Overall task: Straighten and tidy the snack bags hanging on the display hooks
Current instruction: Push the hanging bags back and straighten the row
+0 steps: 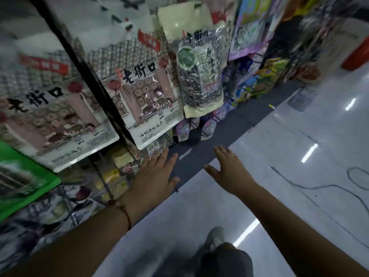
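Large white snack bags with black characters hang on the rack at my left: one at the far left [54, 108] and one in the middle [143, 96]. A clear bag of sunflower seeds [201, 76] hangs to their right, tilted. My left hand [157, 176] stretches out flat, fingers straight, just below the middle white bag without touching it. My right hand [227, 168] is spread open in the air above the floor, holding nothing.
A green bag [22, 176] hangs low at the far left, with yellow and patterned packs [111, 172] on the lower hooks. Purple and colourful packs [251, 27] fill the rack further along. A dark strip [199, 156] edges the glossy white floor [299, 176]. My shoe [215, 236] shows below.
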`<state>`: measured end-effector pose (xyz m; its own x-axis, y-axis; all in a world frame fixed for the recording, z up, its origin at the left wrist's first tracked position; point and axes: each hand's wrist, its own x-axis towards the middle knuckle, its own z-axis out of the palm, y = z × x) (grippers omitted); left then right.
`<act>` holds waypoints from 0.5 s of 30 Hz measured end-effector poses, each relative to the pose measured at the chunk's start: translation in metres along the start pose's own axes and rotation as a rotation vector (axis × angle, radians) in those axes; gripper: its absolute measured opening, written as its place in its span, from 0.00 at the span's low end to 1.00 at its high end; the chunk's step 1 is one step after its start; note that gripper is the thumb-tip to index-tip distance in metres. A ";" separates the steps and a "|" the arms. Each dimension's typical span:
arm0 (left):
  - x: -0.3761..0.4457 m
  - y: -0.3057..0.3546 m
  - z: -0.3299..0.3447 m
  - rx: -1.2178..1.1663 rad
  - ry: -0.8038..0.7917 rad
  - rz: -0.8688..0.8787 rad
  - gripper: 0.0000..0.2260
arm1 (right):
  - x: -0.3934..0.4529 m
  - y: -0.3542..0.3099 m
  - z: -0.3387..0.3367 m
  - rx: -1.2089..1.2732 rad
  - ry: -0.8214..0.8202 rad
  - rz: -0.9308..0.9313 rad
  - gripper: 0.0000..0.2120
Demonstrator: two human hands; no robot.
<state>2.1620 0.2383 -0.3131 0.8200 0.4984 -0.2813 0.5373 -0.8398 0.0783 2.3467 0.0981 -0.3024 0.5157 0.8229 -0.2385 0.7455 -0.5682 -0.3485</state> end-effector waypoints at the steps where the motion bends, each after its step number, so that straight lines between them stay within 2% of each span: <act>1: -0.009 0.004 -0.015 -0.013 0.013 0.003 0.32 | -0.013 -0.003 -0.016 0.006 0.000 0.022 0.37; 7: -0.077 0.011 -0.079 -0.017 0.159 0.053 0.32 | -0.087 -0.031 -0.064 0.011 0.100 0.089 0.38; 15: -0.225 -0.024 -0.155 -0.077 0.297 -0.053 0.33 | -0.204 -0.138 -0.110 0.053 0.154 0.043 0.37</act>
<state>1.9947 0.1800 -0.1030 0.8060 0.5919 0.0038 0.5851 -0.7976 0.1464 2.1853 0.0087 -0.1065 0.6081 0.7857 -0.1139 0.7004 -0.5985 -0.3890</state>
